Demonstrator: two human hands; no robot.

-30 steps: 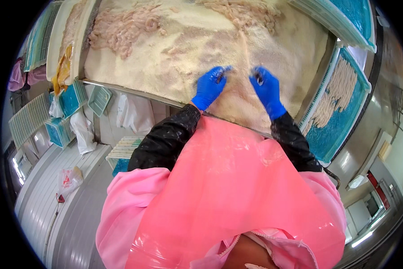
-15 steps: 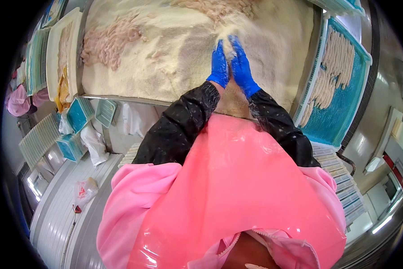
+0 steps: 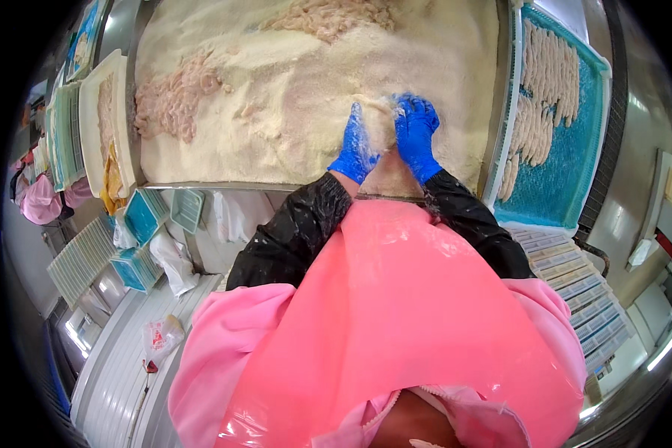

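Note:
My left hand (image 3: pixel 354 145), in a blue glove dusted with crumbs, is held edgewise with fingers stretched out, beside a pale coated strip (image 3: pixel 382 112). My right hand (image 3: pixel 416 131), also gloved in blue, has its fingers bent over that strip's right end. Both are low over the pale crumb bed (image 3: pixel 291 142) in a metal-edged trough. Heaps of raw pinkish meat strips lie in the bed at the left (image 3: pixel 175 97) and at the top (image 3: pixel 328 21). To the right, rows of coated strips (image 3: pixel 549 67) rest in a turquoise tray (image 3: pixel 567 187).
A cream tub (image 3: pixel 89 112) with yellow material and stacked racks (image 3: pixel 67 134) flank the trough's left. Below are small baskets (image 3: pixel 141 224), white bags (image 3: pixel 173 265) and a grooved metal surface (image 3: pixel 119 358). A slatted rack (image 3: pixel 567 291) is under the tray. Pink garments (image 3: pixel 41 198) show far left.
My hands came together from apart, and the right fingers have since curled over the pale strip. The view has shifted, with the tray and trough sitting differently in the picture.

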